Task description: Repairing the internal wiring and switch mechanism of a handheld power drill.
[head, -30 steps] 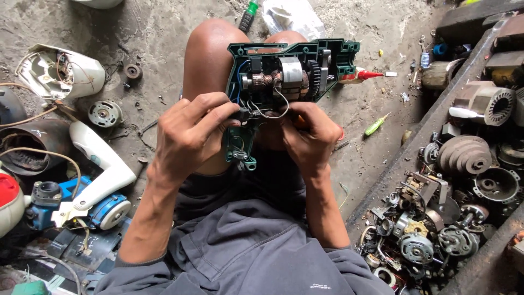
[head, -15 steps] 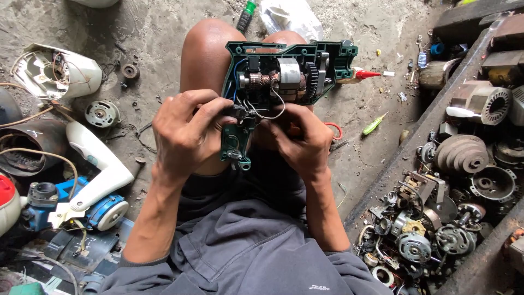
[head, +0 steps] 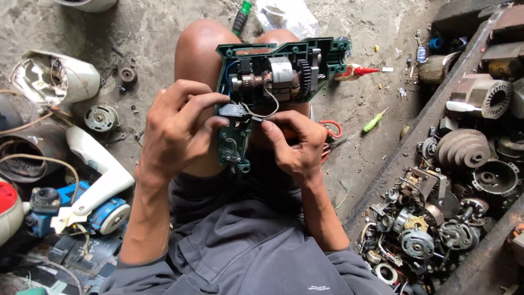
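An opened green plastic power-drill housing (head: 256,93), one shell half removed, rests across the seated person's bare knees, its copper-wound motor armature and dark gear exposed. The left hand (head: 177,128) is curled against the housing's handle section, thumb and forefinger pinched on a small black switch block (head: 233,112) seated there. The right hand (head: 297,145) is closed in a pinch, fingertips gripping a thin white wire (head: 267,109) that loops up toward the motor (whether a tool is also held cannot be told). On the concrete floor (head: 153,33) beyond the right hand lie red-handled pliers (head: 330,134), a small green screwdriver (head: 374,121) and a red-nozzled glue tube (head: 357,71), all well apart from the housing. A long tray of grey metal motor parts (head: 436,218) runs along the right side. A white and blue appliance shell (head: 93,180) lies to the left.
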